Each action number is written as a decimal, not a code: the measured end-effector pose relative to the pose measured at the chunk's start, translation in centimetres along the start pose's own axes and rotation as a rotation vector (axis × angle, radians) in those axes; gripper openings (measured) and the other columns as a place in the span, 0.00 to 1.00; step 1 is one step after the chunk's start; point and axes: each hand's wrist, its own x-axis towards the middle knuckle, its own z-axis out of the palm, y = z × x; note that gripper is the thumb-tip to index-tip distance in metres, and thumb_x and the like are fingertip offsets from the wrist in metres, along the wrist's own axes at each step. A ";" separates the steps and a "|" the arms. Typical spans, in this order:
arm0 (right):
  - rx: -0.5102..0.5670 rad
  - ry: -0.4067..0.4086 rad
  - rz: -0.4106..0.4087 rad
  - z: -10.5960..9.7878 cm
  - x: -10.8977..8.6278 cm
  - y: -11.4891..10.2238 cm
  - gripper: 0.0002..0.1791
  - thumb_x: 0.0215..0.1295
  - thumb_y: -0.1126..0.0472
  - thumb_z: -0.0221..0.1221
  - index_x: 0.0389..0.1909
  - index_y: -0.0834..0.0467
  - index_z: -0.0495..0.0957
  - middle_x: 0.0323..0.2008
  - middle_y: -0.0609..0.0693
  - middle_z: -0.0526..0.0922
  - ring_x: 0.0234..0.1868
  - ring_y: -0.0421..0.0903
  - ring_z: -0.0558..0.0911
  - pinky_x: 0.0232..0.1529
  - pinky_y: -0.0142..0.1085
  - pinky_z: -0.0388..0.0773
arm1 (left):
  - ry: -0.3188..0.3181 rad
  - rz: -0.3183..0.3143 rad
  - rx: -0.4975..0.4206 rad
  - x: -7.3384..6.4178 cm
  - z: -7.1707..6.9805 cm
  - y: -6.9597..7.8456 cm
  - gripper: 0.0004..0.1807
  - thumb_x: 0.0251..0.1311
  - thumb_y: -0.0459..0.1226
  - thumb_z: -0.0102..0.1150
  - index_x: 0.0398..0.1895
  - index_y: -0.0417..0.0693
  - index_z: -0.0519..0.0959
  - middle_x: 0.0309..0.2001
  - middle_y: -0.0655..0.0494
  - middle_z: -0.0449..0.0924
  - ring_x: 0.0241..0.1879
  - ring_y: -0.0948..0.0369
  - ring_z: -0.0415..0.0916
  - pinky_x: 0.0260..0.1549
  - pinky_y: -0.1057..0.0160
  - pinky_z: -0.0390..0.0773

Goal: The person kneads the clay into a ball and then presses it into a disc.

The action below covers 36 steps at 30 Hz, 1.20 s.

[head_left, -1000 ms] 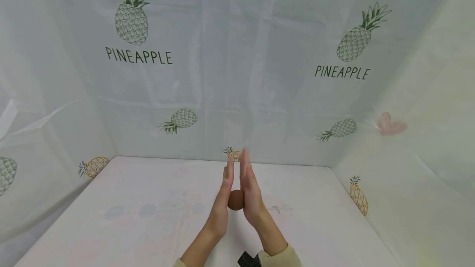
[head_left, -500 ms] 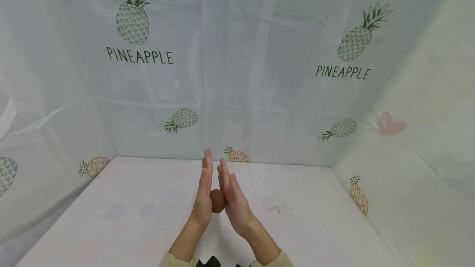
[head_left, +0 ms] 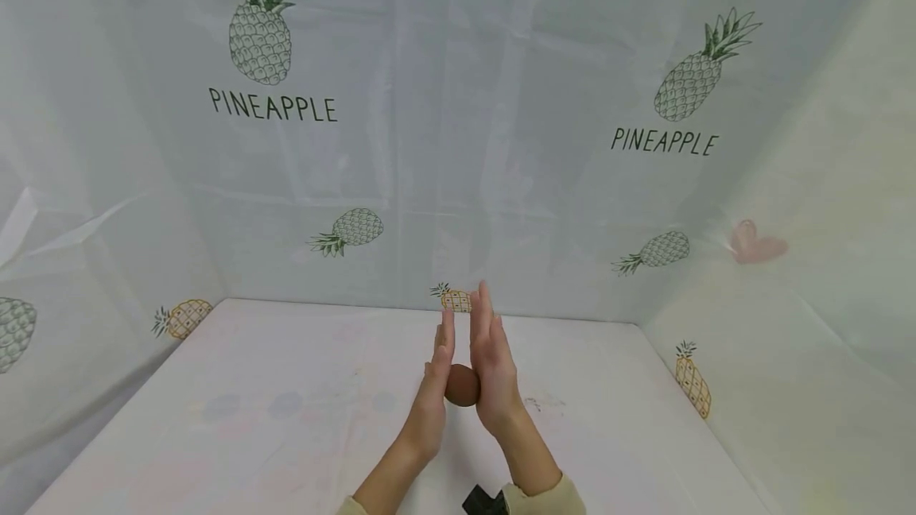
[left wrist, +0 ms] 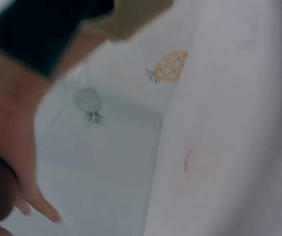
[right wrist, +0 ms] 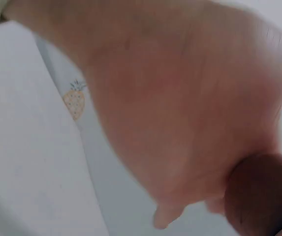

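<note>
The brown ball (head_left: 462, 385) is between your two palms, and both of them touch it, one from each side. Your left hand (head_left: 432, 396) is open, with the fingers quite straight and pointing forward, away from you. Your right hand (head_left: 495, 368) has the same form: its fingers are straight too, and they do not curl around the ball, so it is pressed and not gripped. Between the fingertips of your two hands there is a narrow gap, and in the head view the right fingertips reach a little higher than the left. Behind your hands, at your wrists, you have beige sleeves (head_left: 547, 497), and a black block (head_left: 483, 501) sits beside the right one. Below your hands is the white table (head_left: 286, 451); to the left of your left hand it shows pale bluish spots (head_left: 286, 404), and just to the right of your right hand there are small brownish marks (head_left: 544, 402). Beyond your fingertips a pale cloth (head_left: 458, 141) hangs, printed with pineapples (head_left: 260, 42), and to the far right of your hands a pink heart (head_left: 757, 243) appears.
</note>
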 end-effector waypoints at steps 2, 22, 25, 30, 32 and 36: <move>0.011 0.006 0.024 -0.3 0.2 0.5 0.35 0.83 0.32 0.20 0.86 0.33 0.31 0.85 0.35 0.32 0.85 0.41 0.29 0.79 0.61 0.18 | -0.017 0.014 -0.004 -0.2 0.4 0.3 0.30 0.84 0.53 0.12 0.86 0.77 0.35 0.85 0.77 0.28 0.85 0.62 0.22 0.73 0.31 0.14; 0.045 -0.145 0.062 2.1 -0.5 0.0 0.37 0.81 0.30 0.16 0.86 0.33 0.28 0.86 0.39 0.31 0.85 0.43 0.28 0.79 0.62 0.18 | 0.115 0.029 0.042 0.4 -2.3 0.8 0.33 0.83 0.56 0.12 0.88 0.68 0.36 0.87 0.66 0.28 0.85 0.59 0.19 0.73 0.31 0.13; 0.037 -0.118 0.022 1.4 -0.5 -0.4 0.36 0.82 0.32 0.15 0.86 0.34 0.28 0.86 0.40 0.30 0.85 0.44 0.27 0.78 0.63 0.16 | 0.091 0.000 0.038 0.5 -1.8 0.1 0.33 0.83 0.57 0.12 0.88 0.70 0.36 0.87 0.67 0.28 0.85 0.58 0.18 0.72 0.29 0.13; 0.015 -0.044 0.003 0.2 -0.1 -0.2 0.36 0.82 0.31 0.18 0.86 0.34 0.29 0.86 0.38 0.31 0.85 0.43 0.28 0.79 0.62 0.17 | 0.041 -0.021 0.020 0.3 -0.5 -0.3 0.32 0.84 0.56 0.13 0.88 0.69 0.36 0.86 0.68 0.29 0.85 0.56 0.20 0.71 0.29 0.13; 0.004 -0.021 0.012 -0.1 0.0 0.2 0.36 0.82 0.30 0.19 0.86 0.33 0.30 0.86 0.37 0.31 0.85 0.42 0.28 0.79 0.61 0.18 | 0.014 -0.010 0.014 0.2 0.0 -0.1 0.32 0.84 0.55 0.12 0.88 0.68 0.35 0.86 0.68 0.29 0.85 0.55 0.19 0.71 0.28 0.12; 0.030 -0.020 0.060 -0.4 0.4 1.1 0.36 0.82 0.30 0.20 0.86 0.32 0.30 0.85 0.35 0.30 0.86 0.43 0.30 0.82 0.60 0.27 | -0.018 0.033 0.005 -0.2 0.5 0.7 0.32 0.83 0.53 0.12 0.87 0.70 0.36 0.86 0.70 0.29 0.85 0.56 0.19 0.70 0.27 0.12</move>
